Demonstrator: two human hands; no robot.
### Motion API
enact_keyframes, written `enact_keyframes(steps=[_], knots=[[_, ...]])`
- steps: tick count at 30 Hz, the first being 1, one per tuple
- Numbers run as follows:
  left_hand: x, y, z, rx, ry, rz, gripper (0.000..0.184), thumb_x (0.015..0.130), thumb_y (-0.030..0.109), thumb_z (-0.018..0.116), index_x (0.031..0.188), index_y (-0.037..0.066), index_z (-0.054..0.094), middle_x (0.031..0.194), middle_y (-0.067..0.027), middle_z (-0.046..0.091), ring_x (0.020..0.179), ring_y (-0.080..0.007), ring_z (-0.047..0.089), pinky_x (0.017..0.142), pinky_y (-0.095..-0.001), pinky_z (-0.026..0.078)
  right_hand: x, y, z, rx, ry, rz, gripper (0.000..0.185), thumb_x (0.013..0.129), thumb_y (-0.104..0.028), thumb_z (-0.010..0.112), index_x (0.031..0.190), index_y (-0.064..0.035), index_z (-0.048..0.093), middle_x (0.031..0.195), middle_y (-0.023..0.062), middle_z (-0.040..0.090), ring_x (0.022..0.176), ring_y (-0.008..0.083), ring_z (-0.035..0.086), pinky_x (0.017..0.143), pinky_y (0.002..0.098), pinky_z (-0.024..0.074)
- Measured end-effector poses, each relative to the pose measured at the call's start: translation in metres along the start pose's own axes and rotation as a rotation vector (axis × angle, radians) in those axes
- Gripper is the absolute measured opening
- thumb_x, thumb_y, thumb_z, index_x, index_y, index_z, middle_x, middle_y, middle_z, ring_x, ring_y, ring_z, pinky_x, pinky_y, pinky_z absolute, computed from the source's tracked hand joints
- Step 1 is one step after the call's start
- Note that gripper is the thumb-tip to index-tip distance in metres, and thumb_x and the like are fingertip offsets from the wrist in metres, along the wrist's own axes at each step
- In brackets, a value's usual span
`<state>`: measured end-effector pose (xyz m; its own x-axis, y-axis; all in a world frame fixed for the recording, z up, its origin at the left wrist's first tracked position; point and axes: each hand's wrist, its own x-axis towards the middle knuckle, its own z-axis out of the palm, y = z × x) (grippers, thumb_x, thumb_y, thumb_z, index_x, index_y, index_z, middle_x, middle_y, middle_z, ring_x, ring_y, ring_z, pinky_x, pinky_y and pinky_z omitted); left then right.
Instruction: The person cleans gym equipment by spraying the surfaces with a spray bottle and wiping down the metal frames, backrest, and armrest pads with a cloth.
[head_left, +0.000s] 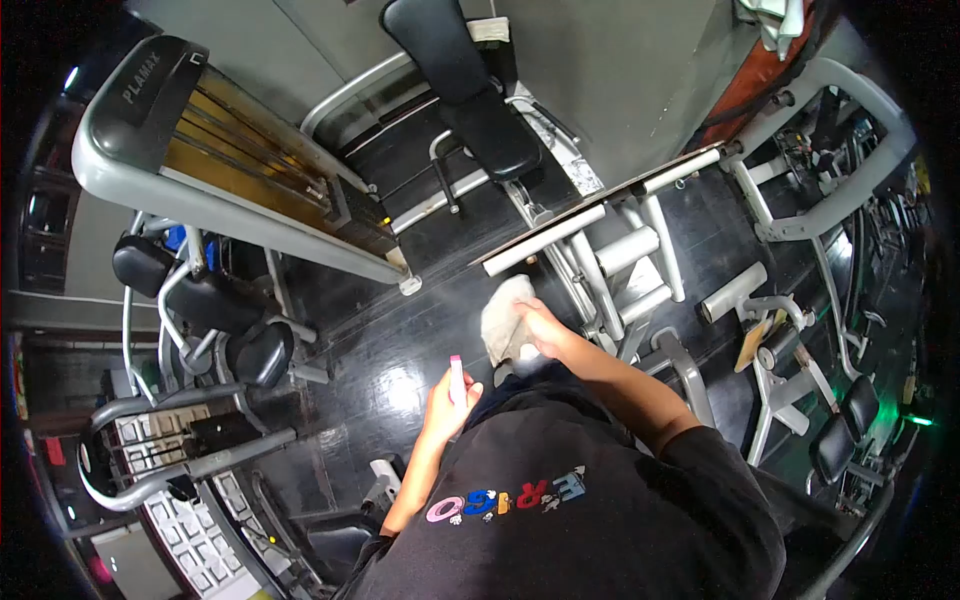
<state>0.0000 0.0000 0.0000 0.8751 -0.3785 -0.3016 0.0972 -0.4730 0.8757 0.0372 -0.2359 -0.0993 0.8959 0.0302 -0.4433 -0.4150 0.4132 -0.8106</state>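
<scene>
My left hand [441, 408] is closed around a slim white object with a pink top [458, 384], held upright in front of my dark shirt; its exact kind is too small to make out. In my right hand [542, 328] is a whitish cloth [504, 318], gripped at its right side and hanging bunched over the dark floor. The two hands are apart, the right one farther forward. Just beyond the cloth stands a machine frame with pale bars [630, 250].
A weight-stack machine [140, 110] marked PLAMAX stands at the left, with a black padded seat [500, 140] ahead of me. Another padded machine [215, 300] is at the left. Grey metal frames [780, 400] crowd the right side. Glossy dark floor [390, 350] lies between.
</scene>
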Motion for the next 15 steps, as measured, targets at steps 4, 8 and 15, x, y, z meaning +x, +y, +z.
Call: enact_keyframes(steps=[4,8,15], knots=[[0.004,-0.001,-0.031,0.084,-0.037,0.103,0.02,0.084,0.016,0.07,0.092,0.005,0.055,0.071,-0.0014,0.06,0.064,-0.0119,0.059,0.061,-0.028,0.048,-0.003,-0.031,0.049,0.591,0.278,0.104,0.031,0.1,-0.021,0.043,0.12,-0.001,0.054,0.113,0.0142,0.064,0.105,0.0294,0.064,0.091,0.0429,0.0525],[0.024,0.006,-0.034,0.101,-0.118,0.168,0.023,0.081,0.018,0.072,0.091,0.005,0.056,0.07,-0.0058,0.059,0.064,-0.017,0.06,0.061,-0.0309,0.048,0.014,-0.042,0.069,0.711,0.438,-0.043,0.026,0.098,-0.016,0.042,0.116,-0.0003,0.052,0.114,0.0168,0.062,0.107,0.0283,0.062,0.088,0.0413,0.0535],[0.042,-0.002,-0.062,0.177,-0.205,0.265,0.024,0.081,0.021,0.072,0.09,0.005,0.057,0.067,-0.0029,0.056,0.062,-0.0126,0.056,0.059,-0.03,0.046,-0.061,-0.086,0.044,0.325,0.719,-0.52,0.036,0.094,-0.017,0.049,0.125,0.0013,0.051,0.119,0.0161,0.058,0.11,0.0253,0.056,0.096,0.0376,0.0425]])
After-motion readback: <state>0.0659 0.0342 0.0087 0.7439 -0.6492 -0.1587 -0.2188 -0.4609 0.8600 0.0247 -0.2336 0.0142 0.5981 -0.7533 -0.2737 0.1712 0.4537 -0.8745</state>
